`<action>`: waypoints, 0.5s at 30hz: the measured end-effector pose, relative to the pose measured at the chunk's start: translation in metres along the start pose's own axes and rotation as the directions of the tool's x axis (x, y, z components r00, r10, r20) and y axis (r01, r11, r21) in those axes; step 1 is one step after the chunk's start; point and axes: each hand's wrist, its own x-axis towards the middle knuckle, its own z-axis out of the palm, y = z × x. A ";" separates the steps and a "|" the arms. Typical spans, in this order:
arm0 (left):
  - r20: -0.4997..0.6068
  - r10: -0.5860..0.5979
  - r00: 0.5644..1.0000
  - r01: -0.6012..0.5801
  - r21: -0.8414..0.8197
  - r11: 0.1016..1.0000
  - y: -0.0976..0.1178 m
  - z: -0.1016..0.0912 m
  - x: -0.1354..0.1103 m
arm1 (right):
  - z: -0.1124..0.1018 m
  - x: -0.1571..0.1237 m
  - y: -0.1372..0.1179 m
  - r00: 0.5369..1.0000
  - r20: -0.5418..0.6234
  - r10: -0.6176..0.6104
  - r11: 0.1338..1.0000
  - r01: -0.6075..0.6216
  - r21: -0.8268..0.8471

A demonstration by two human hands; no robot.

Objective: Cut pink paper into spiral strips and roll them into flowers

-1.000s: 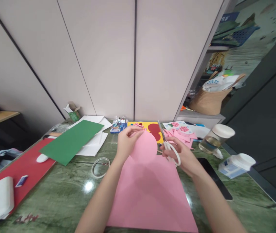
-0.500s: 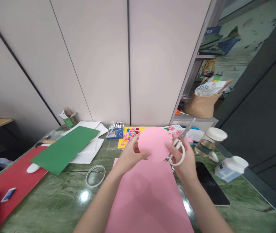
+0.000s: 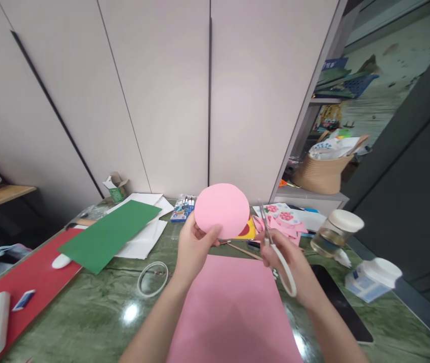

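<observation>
My left hand [image 3: 197,247] pinches the lower edge of a round pink paper disc [image 3: 222,209], thumb in front, holding it up over the table. In my right hand [image 3: 285,257] is a pair of scissors [image 3: 282,262] with white handles, its blades pointing up, apart from the disc. Below both hands lies a large pink sheet [image 3: 233,312]. Behind the right hand are pink paper scraps [image 3: 285,227] and a thin wooden stick [image 3: 245,250]. Part of a yellow sheet [image 3: 251,231] with dark red spots shows behind the disc.
On the left are a green sheet [image 3: 111,234], white papers [image 3: 146,239], a red sheet [image 3: 21,287] and a white ring [image 3: 153,279]. A pen box [image 3: 182,209] stands at the back. To the right are a black tablet [image 3: 341,302], a lidded jar [image 3: 335,234] and a white bottle [image 3: 373,280].
The disc has moved left with my left hand. My right hand has let go of the disc's edge and moved down and away with the scissors. The view has shifted slightly.
</observation>
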 end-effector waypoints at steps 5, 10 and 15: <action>-0.045 0.016 0.999 -0.016 -0.018 1.000 0.003 0.002 -0.002 | 0.014 -0.003 -0.008 0.992 0.084 0.096 0.995 -0.093 -0.039; -0.065 0.030 0.997 -0.032 -0.030 0.999 0.004 0.001 -0.005 | 0.016 -0.004 -0.007 0.989 0.110 0.101 0.994 -0.096 -0.047; -0.064 0.030 0.997 -0.034 -0.050 0.998 0.001 0.001 -0.006 | 0.015 -0.004 -0.004 0.991 0.092 0.095 0.992 -0.087 -0.089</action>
